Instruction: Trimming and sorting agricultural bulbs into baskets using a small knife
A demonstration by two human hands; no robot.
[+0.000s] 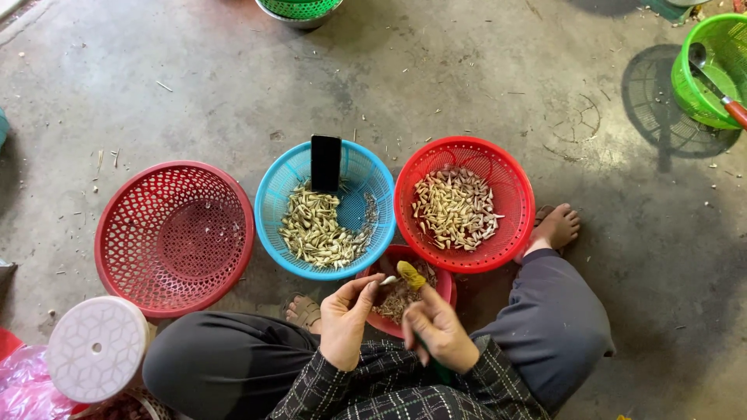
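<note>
My left hand (348, 317) pinches a small pale garlic clove (388, 281) at its fingertips. My right hand (437, 329) grips a small knife with a yellow-wrapped tip (411, 275) and a green handle, touching the clove. Both hands hover over a small red bowl (445, 285) of peelings. Just beyond stand a blue basket (272, 204) of peeled scraps and cloves and a red basket (513, 175) of pale cloves.
An empty red basket (175, 237) sits at the left. A black phone (325, 162) leans in the blue basket. A white round lid (96, 349) lies near my left knee. A green basket (712, 70) with a ladle stands far right. My bare foot (554, 227) rests beside the red basket.
</note>
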